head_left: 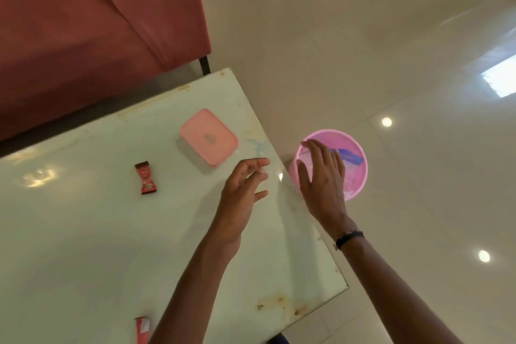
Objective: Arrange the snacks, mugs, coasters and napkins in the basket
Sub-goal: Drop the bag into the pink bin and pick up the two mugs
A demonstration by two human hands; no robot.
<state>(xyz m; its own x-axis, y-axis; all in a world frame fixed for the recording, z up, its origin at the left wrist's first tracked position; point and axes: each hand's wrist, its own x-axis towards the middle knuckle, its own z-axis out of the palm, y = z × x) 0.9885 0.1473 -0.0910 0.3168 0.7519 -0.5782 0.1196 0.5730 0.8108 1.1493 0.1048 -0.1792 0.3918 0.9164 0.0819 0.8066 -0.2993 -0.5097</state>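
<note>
A round pink basket (360, 173) stands on the floor just past the table's right edge, with a blue-purple wrapper (350, 156) and pale items inside. My right hand (321, 179) hovers over its near side, fingers spread, holding nothing. My left hand (243, 198) is above the table's right part, fingers loosely apart and empty. A small red snack packet (145, 177) lies on the white table (83, 232). Another red snack packet (143, 329) shows at the bottom edge, partly hidden by my left forearm.
A pink lidded box (208, 137) sits on the table near the far right edge. A dark red sofa (83, 22) stands behind the table. Glossy tiled floor (418, 218) extends to the right around the basket.
</note>
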